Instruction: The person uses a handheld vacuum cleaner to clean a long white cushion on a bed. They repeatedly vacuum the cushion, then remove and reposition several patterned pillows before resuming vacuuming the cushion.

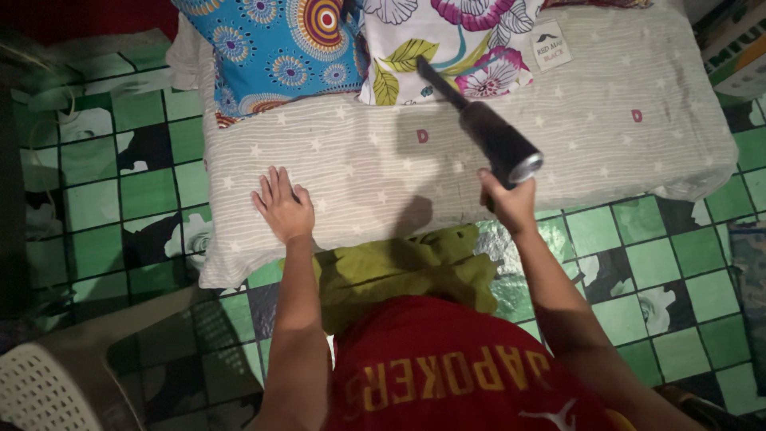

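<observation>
Left hand (283,209) lay flat, fingers spread wide and palm down, left of frame centre, pressing on the front part of the long beige star-print pillow (590,136); it held nothing. Right hand (508,201) sat right of centre, fist closed around the lower end of a black cylindrical tool (487,132) with a shiny metal ring at its near end; what kind of tool it was could not be told. The tool ran diagonally from the right hand up and left, its thin dark tip reaching the floral white pillow (459,48) at upper centre, and its shadow fell on the beige pillow just below. The beige pillow spanned most of the frame width, from middle left to the right edge, its front edge running just below both hands. Blue patterned pillow (267,48) lay upper left, touching the floral one and resting against the beige pillow's far side. A crumpled olive-green cloth (399,271) lay just below the beige pillow's front edge, between the two forearms, near the person's red shirt (447,367) at bottom centre. Green checked floor (678,279) showed open room at right and left of the pillow. A white plastic chair (48,391) stood at lower left, well apart from the hands.
</observation>
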